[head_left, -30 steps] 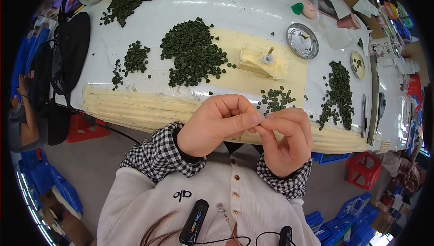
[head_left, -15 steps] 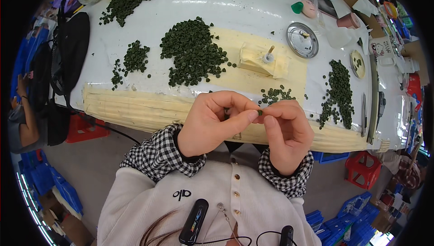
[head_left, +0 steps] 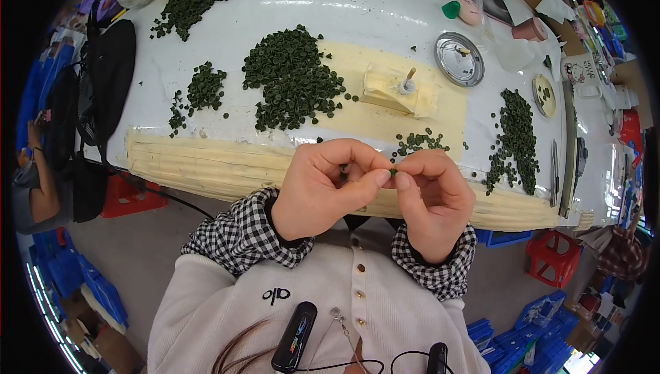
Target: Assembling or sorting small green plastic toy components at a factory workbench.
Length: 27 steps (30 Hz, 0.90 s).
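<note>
My left hand and my right hand meet over the table's padded front edge. Between their fingertips is a small dark green piece, pinched from both sides and mostly covered by the fingers. More dark green shows inside the curled fingers of my left hand. Just beyond the hands lies a loose scatter of small round green pieces. A large heap of dark green pieces spreads to the left of a tape-covered block, which has a short peg standing on it.
Another green heap lies at the right, near tweezers. Behind it are a round metal lid and a small yellowish dish. A black bag hangs at the left edge. Red stools stand below the table.
The right fingertips have closed in on the left ones, and the right thumb now presses at the small green piece. The hands have otherwise hardly moved.
</note>
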Each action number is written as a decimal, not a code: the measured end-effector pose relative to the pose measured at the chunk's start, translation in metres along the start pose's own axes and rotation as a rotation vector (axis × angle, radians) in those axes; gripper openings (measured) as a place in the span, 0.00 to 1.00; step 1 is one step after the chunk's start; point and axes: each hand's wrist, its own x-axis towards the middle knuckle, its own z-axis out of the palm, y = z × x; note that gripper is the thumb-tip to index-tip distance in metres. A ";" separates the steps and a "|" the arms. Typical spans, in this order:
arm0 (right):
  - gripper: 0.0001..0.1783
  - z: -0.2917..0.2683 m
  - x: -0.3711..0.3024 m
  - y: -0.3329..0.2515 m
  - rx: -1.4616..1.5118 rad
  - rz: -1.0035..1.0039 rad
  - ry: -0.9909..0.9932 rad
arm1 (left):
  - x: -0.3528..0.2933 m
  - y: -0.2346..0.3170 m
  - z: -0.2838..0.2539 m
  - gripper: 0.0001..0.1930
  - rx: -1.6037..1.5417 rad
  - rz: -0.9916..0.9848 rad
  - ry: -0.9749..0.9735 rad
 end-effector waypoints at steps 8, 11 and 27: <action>0.09 -0.012 0.003 -0.008 -0.070 0.046 0.196 | 0.006 0.006 -0.009 0.06 -0.617 -0.159 -0.008; 0.06 -0.024 0.004 -0.008 -0.325 -0.015 0.315 | 0.010 0.014 -0.015 0.09 -0.759 -0.194 0.073; 0.07 -0.017 0.018 0.000 -1.107 -0.240 0.022 | 0.004 0.028 -0.015 0.13 -0.793 -0.232 0.146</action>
